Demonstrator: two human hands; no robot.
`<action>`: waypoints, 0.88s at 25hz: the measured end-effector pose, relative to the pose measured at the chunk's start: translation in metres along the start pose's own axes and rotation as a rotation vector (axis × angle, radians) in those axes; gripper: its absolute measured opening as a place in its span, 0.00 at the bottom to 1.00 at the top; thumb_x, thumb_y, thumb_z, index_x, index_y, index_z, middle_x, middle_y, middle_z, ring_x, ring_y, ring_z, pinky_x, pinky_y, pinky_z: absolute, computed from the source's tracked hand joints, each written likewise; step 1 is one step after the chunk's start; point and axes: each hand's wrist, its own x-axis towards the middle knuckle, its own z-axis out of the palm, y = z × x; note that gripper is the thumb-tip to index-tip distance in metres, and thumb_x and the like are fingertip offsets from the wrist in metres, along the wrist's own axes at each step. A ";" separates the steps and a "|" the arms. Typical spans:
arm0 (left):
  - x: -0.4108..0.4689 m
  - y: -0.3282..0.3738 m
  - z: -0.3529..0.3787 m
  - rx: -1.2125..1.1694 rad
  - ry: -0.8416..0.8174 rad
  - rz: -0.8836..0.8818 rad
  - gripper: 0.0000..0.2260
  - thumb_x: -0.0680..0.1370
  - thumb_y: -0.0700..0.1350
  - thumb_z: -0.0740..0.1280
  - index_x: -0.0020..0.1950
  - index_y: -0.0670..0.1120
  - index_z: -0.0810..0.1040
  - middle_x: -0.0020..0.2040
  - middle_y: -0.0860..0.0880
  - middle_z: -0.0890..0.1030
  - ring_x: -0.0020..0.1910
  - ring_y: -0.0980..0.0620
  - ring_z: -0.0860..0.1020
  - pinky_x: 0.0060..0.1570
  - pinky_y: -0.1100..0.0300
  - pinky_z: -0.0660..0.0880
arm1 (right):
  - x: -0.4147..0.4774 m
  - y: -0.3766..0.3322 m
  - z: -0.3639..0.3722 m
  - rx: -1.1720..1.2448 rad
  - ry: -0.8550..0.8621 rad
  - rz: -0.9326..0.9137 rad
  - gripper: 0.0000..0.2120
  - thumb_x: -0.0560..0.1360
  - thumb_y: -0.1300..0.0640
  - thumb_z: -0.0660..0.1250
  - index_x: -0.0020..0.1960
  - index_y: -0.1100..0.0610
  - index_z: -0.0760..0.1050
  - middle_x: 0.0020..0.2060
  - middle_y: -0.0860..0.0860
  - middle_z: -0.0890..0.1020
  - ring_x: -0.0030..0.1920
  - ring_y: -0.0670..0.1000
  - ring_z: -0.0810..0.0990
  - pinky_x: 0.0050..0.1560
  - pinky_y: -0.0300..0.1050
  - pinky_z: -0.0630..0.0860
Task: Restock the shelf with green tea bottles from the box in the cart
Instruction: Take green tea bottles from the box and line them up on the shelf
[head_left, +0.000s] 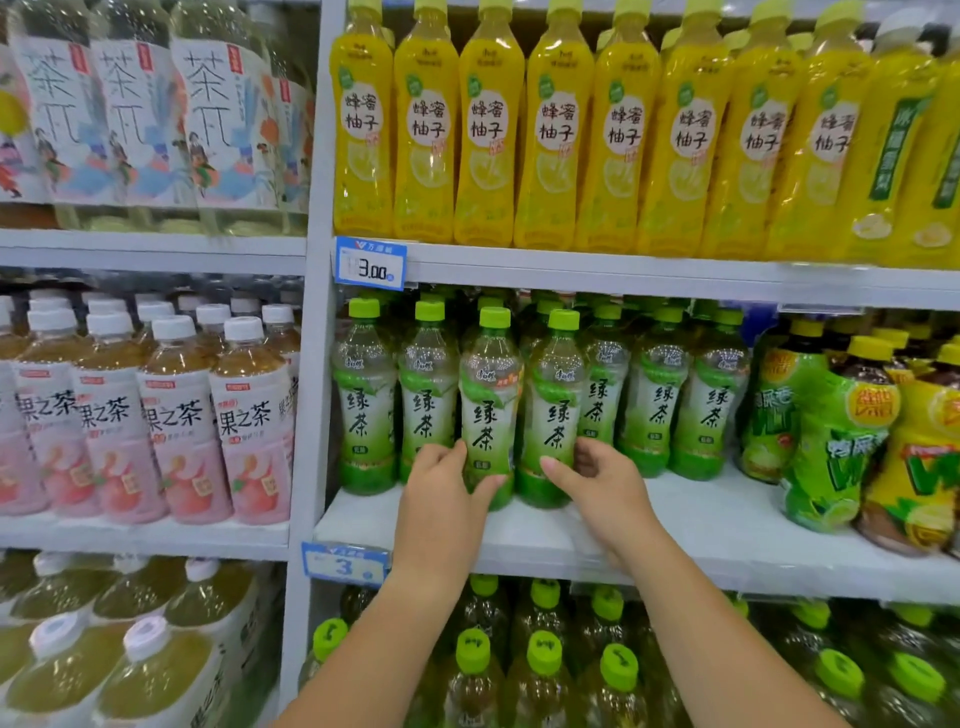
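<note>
Several green tea bottles with green caps stand in a row on the middle white shelf (701, 525). My left hand (441, 493) grips the lower part of one green tea bottle (488, 384) at the front of the row. Right beside it, my right hand (592, 478) holds the base of a second green tea bottle (556, 389). Both bottles stand upright on the shelf, slightly ahead of the other bottles (654, 384). The box and the cart are out of view.
Yellow honey pomelo bottles (556, 130) fill the shelf above. Green and yellow lemon drink bottles (831, 441) crowd the right end of the middle shelf. Pink-labelled fruit tea bottles (182, 415) stand in the left bay. Green-capped bottles (545, 654) sit on the shelf below.
</note>
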 end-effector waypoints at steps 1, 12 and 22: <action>0.001 -0.001 0.002 0.006 -0.007 0.002 0.31 0.77 0.55 0.71 0.75 0.41 0.69 0.65 0.48 0.75 0.61 0.55 0.73 0.58 0.70 0.63 | 0.001 0.002 0.002 -0.010 0.006 -0.002 0.28 0.74 0.52 0.73 0.71 0.58 0.71 0.62 0.48 0.78 0.61 0.48 0.76 0.62 0.43 0.72; 0.003 -0.012 0.014 0.088 0.015 0.022 0.30 0.77 0.58 0.69 0.74 0.43 0.71 0.62 0.49 0.74 0.60 0.51 0.75 0.53 0.60 0.73 | 0.005 0.014 -0.001 -0.062 -0.025 -0.001 0.30 0.73 0.49 0.73 0.72 0.55 0.69 0.64 0.46 0.77 0.64 0.49 0.75 0.66 0.51 0.73; 0.009 -0.012 0.022 0.215 0.011 0.055 0.29 0.79 0.59 0.65 0.74 0.43 0.70 0.63 0.49 0.73 0.60 0.50 0.75 0.50 0.58 0.76 | 0.003 0.014 0.001 -0.056 -0.004 -0.057 0.20 0.75 0.55 0.72 0.66 0.54 0.76 0.56 0.45 0.81 0.55 0.44 0.79 0.57 0.39 0.76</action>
